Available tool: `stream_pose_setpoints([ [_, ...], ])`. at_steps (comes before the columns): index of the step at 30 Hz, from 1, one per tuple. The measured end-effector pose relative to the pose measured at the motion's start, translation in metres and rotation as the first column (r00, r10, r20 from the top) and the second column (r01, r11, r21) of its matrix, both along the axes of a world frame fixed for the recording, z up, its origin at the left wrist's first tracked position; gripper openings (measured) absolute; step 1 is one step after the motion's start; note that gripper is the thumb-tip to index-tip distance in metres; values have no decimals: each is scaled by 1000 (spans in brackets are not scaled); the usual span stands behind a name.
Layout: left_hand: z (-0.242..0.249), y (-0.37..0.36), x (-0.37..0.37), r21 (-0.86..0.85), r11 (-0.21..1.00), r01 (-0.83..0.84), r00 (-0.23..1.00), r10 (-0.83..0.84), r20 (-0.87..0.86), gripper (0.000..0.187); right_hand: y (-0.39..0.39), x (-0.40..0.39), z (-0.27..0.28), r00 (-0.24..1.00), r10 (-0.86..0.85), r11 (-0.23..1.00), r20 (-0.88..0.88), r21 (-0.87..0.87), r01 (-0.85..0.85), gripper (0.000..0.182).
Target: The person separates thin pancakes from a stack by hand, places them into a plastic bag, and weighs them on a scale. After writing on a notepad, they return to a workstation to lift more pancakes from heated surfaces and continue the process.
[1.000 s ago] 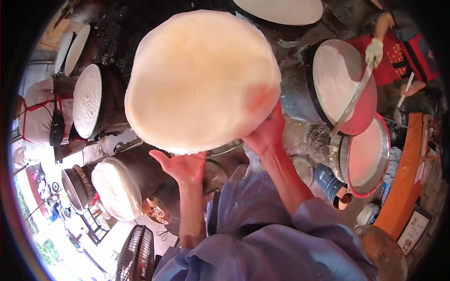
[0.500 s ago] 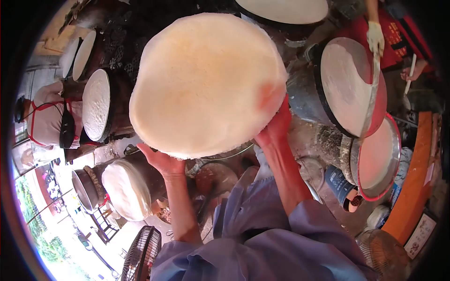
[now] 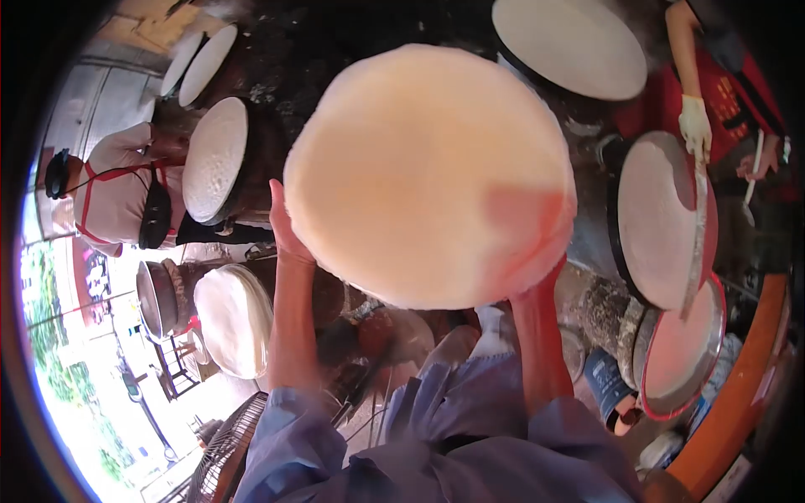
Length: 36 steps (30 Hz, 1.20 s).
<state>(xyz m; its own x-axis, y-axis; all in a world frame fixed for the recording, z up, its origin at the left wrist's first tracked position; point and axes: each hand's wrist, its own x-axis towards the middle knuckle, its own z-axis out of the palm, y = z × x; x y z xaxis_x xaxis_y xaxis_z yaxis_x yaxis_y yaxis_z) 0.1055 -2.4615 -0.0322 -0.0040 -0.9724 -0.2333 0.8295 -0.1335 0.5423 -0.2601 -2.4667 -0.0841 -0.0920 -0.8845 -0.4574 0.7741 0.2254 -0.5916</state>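
Note:
A large, round, pale pancake [image 3: 428,176] fills the middle of the view, held up in front of me by both hands. My left hand [image 3: 290,235] grips its left edge, the thumb showing outside and the other fingers hidden. Under the lower right edge is my right hand [image 3: 538,281], its fingers mostly covered by the pancake. Reddish light and the shadow of that hand show on the pancake's right side. To the lower left, beyond my left forearm, lies a stack of thin pancakes [image 3: 231,323].
Round griddles coated with batter stand at left [image 3: 215,159], top right [image 3: 570,46] and right [image 3: 654,218]. A co-worker's gloved hand [image 3: 694,126] holds a long scraper over the right one. A red-rimmed basin [image 3: 723,335], a fan [image 3: 222,453] and another person [image 3: 117,189] are nearby.
The pancake has shifted right and slightly down in view, still in both hands. My left hand now sits higher along its left edge. The surroundings have also shifted in view.

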Motion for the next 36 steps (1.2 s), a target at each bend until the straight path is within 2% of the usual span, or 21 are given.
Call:
stream_pose_setpoints([
  [3, 1, -7, 8, 37, 995, 94, 978, -86, -190, 83, -2, 2, -1, 1000, 18, 1000, 4, 8, -18, 49],
  [6, -3, -20, 12, 11, 994, 109, 964, -103, -245, 83, -3, 3, -1, 999, 36, 999, 8, 9, -36, 49],
  [10, -16, -50, 24, 91, 995, 48, 999, -46, -19, 74, -4, 4, 5, 999, 44, 999, 31, -4, -43, 50],
  [11, -6, -53, 18, 51, 994, 97, 994, -94, -50, 66, -4, 4, 8, 998, 46, 999, 41, -11, -46, 50],
  [14, -16, -65, 30, 28, 984, 179, 984, -179, -1, 60, -6, 9, 23, 996, 55, 998, 77, -32, -53, 50],
  [15, -14, -63, 28, 3, 985, 173, 984, -172, -33, 48, -6, 11, 30, 994, 57, 998, 95, -45, -52, 50],
  [18, -1, -46, 17, 67, 996, -62, 978, 48, 201, 39, -6, 16, 61, 987, 59, 994, 150, -101, -44, 51],
  [20, -4, -36, 20, -51, 998, 33, 996, -29, 81, 37, -2, 18, 83, 982, 69, 988, 178, -149, -43, 51],
  [22, 5, -11, 19, -187, 979, 85, 996, -91, -21, 37, 0, 13, 100, 982, 113, 974, 152, -210, -79, 52],
  [24, 34, 19, -2, -319, 942, 100, 984, -141, -110, 39, 10, 6, 116, 979, 159, 958, 130, -259, -122, 52],
  [27, 64, 78, -29, -369, 917, -153, 980, 92, -178, 47, 31, -6, 135, 964, 258, 925, 70, -308, -225, 53],
  [30, 96, 145, -57, -529, 837, -143, 959, -16, -284, 58, 48, -20, 148, 929, 370, 880, -2, -320, -351, 54],
  [31, 97, 166, -65, -510, 836, -201, 926, -6, -376, 67, 53, -26, 151, 912, 409, 862, -28, -316, -396, 54],
  [34, 72, 227, -81, -417, 840, -348, 893, 161, -421, 66, 70, -42, 148, 836, 540, 794, -94, -271, -544, 55],
  [36, 37, 275, -99, -314, 846, -430, 888, 335, -314, 63, 76, -50, 142, 763, 633, 731, -133, -223, -645, 55],
])
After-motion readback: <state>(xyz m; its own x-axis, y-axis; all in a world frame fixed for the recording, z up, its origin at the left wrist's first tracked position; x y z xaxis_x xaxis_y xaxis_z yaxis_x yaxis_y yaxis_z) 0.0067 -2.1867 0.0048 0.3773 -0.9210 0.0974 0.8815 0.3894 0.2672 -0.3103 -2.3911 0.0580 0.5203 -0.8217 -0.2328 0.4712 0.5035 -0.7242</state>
